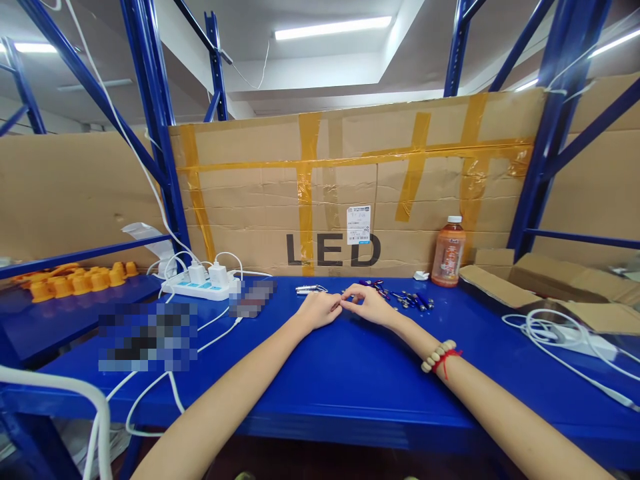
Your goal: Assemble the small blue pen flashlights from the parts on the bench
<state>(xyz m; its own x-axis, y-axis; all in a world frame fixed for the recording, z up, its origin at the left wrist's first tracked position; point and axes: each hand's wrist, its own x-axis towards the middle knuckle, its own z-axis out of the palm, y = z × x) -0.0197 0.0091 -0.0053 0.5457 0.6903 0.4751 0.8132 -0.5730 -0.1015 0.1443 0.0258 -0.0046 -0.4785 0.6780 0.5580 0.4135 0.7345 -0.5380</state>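
My left hand (pixel 320 311) is closed at the middle of the blue table, its fingers pressed together and seen from the back. Against its fingertips, my right hand (pixel 371 305) makes a pinch with thumb and forefinger. Anything between the two hands is hidden or too small to make out. Just beyond the left hand lie slim silver metal pieces (pixel 309 289). A scatter of small blue and metal parts (pixel 414 300) lies beyond and to the right of the right hand, with some dark reddish ones among them.
A power strip (pixel 200 288) with white chargers and cables stands left, near pixelated items. Orange plastic parts (pixel 80 281) sit farther left. At right are an orange drink bottle (pixel 448 253), an open cardboard box (pixel 550 283) and a coiled white cable (pixel 555 330). Cardboard (pixel 250 207) walls the back.
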